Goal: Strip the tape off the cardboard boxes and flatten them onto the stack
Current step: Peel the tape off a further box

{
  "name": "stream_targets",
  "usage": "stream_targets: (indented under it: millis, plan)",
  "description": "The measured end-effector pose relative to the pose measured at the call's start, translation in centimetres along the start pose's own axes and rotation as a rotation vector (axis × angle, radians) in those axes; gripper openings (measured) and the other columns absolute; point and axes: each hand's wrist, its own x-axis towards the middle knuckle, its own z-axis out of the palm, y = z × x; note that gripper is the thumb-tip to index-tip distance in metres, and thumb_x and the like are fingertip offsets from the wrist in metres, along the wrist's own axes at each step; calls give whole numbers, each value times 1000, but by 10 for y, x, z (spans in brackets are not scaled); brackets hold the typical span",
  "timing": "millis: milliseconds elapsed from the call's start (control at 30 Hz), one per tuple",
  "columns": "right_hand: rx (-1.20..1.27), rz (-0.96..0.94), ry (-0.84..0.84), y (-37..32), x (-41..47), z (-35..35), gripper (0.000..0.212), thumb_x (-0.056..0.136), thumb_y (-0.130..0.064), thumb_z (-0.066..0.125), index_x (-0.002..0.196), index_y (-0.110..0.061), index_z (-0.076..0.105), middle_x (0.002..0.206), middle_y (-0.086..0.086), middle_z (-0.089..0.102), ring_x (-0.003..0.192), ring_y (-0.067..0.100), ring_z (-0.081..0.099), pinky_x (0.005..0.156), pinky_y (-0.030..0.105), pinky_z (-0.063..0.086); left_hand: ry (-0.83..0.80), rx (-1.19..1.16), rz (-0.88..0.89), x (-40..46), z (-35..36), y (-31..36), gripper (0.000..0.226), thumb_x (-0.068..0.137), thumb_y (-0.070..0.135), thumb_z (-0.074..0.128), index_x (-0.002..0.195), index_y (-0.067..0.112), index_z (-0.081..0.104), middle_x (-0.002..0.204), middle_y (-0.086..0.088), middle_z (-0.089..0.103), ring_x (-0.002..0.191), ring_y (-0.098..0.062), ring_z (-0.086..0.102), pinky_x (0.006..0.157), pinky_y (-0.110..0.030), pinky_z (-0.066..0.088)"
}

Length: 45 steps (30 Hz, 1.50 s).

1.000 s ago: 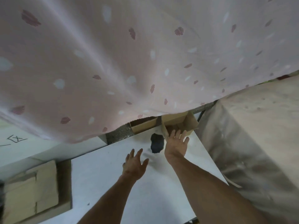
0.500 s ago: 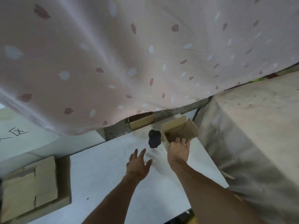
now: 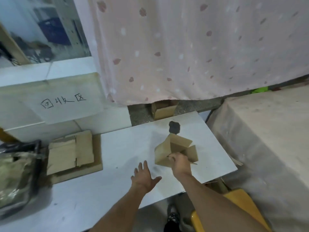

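A small open cardboard box (image 3: 168,148) sits tilted on the white table (image 3: 127,148), its flaps spread. My right hand (image 3: 179,162) grips the box's near edge. Just left of it, my left hand (image 3: 144,177) hovers over the table, palm down, fingers spread and empty. A stack of flattened cardboard (image 3: 70,151) lies on a larger brown sheet at the table's left. Another open cardboard box (image 3: 163,109) stands on the floor beyond the table, partly under the pink curtain (image 3: 184,47). No tape shows clearly on the held box.
A dark blot (image 3: 174,127) marks the table behind the box. A white block with handwriting (image 3: 55,99) stands at the left. A crumpled clear bag (image 3: 15,174) lies far left. A cloth-covered surface (image 3: 267,131) fills the right, a yellow stool (image 3: 242,208) below it.
My right hand has pulled the small box from the table's far edge toward me. The view has tipped up, revealing the stack and the white block. My left hand stays open.
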Motion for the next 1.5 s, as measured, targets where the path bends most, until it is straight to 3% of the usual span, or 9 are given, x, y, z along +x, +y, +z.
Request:
stream_targets:
  millis: [33,67,100,500,733,933,1033,1200,1500]
  plan:
    - [124,-26,-32,-6,-9,5,15,89,-9,54,82,-1,64,90,18,62,118,41,54,101,46,43,10,-14,-23,-6,2,-14,108,83,76,50,158,18,-3,166,-6,1,151,-35,12,117,-53,24]
    - [199,-63,-58,-11,-17,10,11,86,-8,55,78,-7,62,85,12,56,92,11,32,75,27,25,22,-28,-51,-12,3,-29,110,82,77,51,158,18,-2,166,-6,3,151,-35,13,117,-53,24]
    - [198,-110,-84,-16,-23,13,14,88,-5,55,84,-13,66,88,5,56,86,21,49,84,35,44,32,-42,-81,-17,4,-42,111,81,77,52,158,18,-1,166,-5,4,150,-35,14,117,-53,25]
    - [66,-189,-231,-49,-28,47,3,93,-26,58,91,-28,59,91,-11,62,84,10,59,70,24,49,199,-227,-172,-28,-10,-90,116,78,62,70,154,26,-10,164,-4,5,144,-36,23,109,-58,34]
    - [-202,-348,17,-17,-20,45,56,88,-19,53,141,-16,35,143,5,36,121,27,44,101,38,38,265,-358,-41,-20,1,-65,119,76,54,75,157,20,-6,160,-3,26,141,-27,34,108,-44,38]
    - [-355,-426,-184,-8,-8,56,68,94,-61,42,151,-28,25,161,-2,17,149,28,13,120,40,13,264,-508,-110,-15,5,-41,131,63,65,74,155,14,-4,151,-5,37,129,-29,47,102,-43,44]
    - [-362,-464,-193,-11,-2,55,70,86,-64,51,143,-29,29,155,-1,20,142,32,21,114,39,21,337,-554,-85,-13,1,-38,110,51,66,77,138,16,31,130,-1,52,109,-25,55,91,-43,49]
    - [-247,-406,-262,-20,14,51,84,91,-70,40,155,-21,16,165,-1,8,149,22,15,120,37,18,489,-643,60,-13,-16,-31,86,50,66,76,114,20,42,102,5,57,89,-21,57,79,-42,50]
    - [-87,-339,-426,-71,1,68,76,92,-65,43,153,-26,22,155,-1,34,137,24,40,112,38,35,606,-390,136,-3,-47,-52,63,80,31,64,139,17,47,131,0,55,121,-23,51,104,-36,37]
